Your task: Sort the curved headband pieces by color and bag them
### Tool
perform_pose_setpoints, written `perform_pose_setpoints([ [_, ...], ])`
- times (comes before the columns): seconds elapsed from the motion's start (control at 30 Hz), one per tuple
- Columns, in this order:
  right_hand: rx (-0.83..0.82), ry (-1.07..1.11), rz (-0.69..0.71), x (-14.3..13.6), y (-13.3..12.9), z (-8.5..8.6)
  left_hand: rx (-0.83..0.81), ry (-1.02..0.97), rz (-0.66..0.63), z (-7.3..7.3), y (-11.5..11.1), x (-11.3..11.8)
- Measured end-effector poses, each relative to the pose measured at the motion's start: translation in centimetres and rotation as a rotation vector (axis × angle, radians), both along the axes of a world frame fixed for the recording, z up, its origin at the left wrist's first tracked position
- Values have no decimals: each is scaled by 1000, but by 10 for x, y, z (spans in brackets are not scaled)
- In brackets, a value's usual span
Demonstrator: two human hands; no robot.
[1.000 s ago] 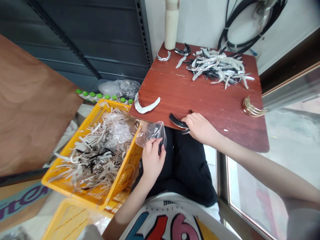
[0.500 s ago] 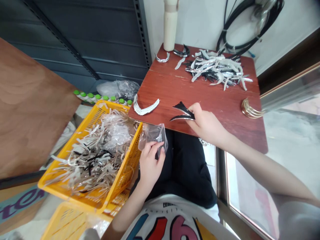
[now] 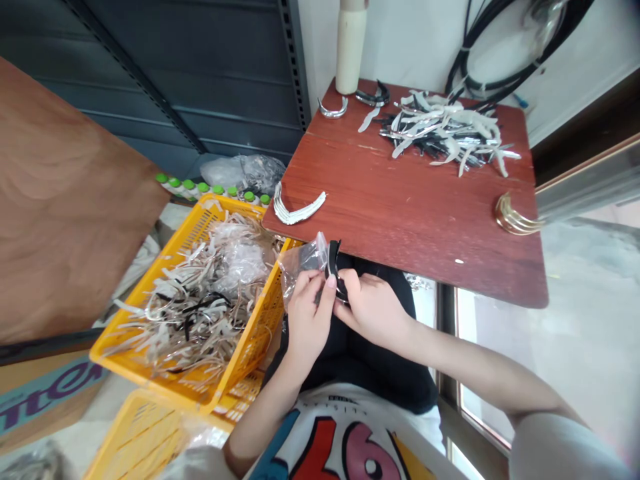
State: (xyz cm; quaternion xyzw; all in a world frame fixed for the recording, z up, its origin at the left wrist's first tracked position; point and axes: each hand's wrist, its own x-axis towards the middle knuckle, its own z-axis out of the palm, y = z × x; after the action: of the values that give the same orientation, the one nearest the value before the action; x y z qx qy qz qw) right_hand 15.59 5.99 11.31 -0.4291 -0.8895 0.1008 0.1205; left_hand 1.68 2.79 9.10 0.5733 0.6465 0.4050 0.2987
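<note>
A yellow basket (image 3: 260,319) heaped with pale and black strips (image 3: 200,307) stands at far left, beside a counter (image 3: 425,227) whose near left corner bears a stack of white curved pieces (image 3: 299,212). Just below it, the left hand (image 3: 306,320) has its fingers pinched on a clear bag (image 3: 300,260), thumb tip at the black pieces (image 3: 334,257) upright over the lap. The right hand (image 3: 377,310) grips those pieces, fingers closed round their lower end. Beyond lie a tangled pile (image 3: 445,133) and, at the right edge, gold pieces (image 3: 515,217).
</note>
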Motion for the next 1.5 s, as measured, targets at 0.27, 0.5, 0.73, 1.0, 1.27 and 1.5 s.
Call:
perform_pose_setpoints([
  [0.27,-25,-40,59,7,-5,-4,5,-24,26,-1,-2,-1],
  [0.5,126,-93,116,6,-11,-9,-33,-107,13,-5,3,-7],
  [0.73,120,-187,126,9,-11,-4,-43,-3,-38,-7,5,-12],
  [1.0,-2,-205,146,9,-5,0,-45,71,-96,-9,6,-15],
  [1.27,-337,-189,318,28,17,11,-53,87,-161,-6,3,-16],
  [1.5,-519,17,330,47,36,11,-52,35,-106,-11,6,-19],
])
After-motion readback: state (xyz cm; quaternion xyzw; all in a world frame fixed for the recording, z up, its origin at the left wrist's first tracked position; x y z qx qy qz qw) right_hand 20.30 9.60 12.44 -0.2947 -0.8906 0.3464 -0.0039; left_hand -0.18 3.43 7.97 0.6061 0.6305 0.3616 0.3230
